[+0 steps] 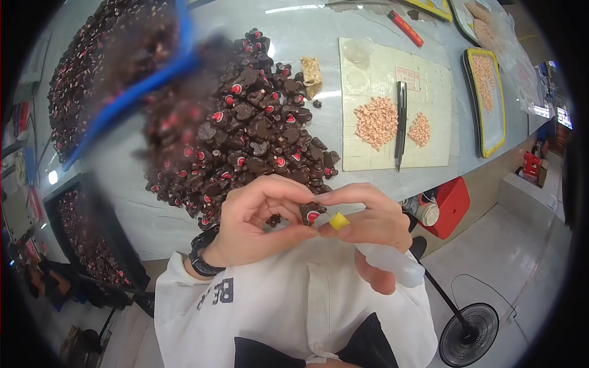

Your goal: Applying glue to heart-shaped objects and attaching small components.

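So, lumpy piece (312, 213), translucent bottle (396, 265).

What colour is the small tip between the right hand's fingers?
The tip is yellow, clearest in the head view.

Head view: wide fisheye, head-worn, looking steeply down from above
Left hand (261, 214), right hand (375, 226): close, around centre
Table (138, 221): beyond, toward 12 o'clock
Shirt (276, 306): near, at 6 o'clock
Fan (469, 334): farther, 4 o'clock

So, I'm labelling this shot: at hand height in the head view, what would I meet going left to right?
Black tray, left hand, dark piece with a red spot, right hand, red bin.
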The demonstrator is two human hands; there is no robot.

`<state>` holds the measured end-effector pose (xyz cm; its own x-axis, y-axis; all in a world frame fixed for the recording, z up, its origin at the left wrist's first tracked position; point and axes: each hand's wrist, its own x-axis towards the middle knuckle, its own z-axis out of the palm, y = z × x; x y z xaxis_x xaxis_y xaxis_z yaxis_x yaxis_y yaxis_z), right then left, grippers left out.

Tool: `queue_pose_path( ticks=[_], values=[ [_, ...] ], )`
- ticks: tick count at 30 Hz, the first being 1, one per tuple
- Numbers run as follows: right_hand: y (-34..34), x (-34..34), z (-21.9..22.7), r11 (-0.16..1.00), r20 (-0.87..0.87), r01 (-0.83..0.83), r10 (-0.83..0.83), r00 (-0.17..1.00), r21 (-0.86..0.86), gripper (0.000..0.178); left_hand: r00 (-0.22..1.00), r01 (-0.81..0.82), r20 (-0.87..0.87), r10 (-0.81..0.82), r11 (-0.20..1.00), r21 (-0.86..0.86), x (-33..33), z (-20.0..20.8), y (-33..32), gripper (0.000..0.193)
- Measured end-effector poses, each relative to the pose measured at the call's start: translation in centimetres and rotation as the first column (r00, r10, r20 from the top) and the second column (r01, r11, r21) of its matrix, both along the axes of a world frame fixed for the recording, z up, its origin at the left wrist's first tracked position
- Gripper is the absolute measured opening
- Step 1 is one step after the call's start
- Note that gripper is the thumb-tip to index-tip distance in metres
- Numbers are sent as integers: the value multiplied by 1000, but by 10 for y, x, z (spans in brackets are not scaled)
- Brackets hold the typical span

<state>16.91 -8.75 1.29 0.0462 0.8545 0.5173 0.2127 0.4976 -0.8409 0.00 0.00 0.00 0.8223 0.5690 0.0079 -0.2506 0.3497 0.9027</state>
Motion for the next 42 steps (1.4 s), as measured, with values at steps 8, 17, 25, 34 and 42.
queue_pose_path(
  ticks=[8,17,25,34,42],
  values=[
    [-3,-2,3,998,-115,35,-41,993,-54,50,998,-41,-37,42,999,18,0,3,1,39],
    [-5,-4,2,997,-103,46,-52,993,-59,48,1000,-13,20,12,1000,9,0,1,3,40],
    [-3,-5,-1,999,-160,34,-35,986,-8,49,999,-44,23,47,995,-90,-1,0,-1,41],
    [-4,-8,3,997,-165,48,-58,985,-60,51,998,-26,51,30,997,-79,-1,-1,-2,41],
    [-1,-9,0,999,-197,33,-25,980,37,49,992,-71,82,98,955,-287,-2,-3,-7,41]
  ],
)
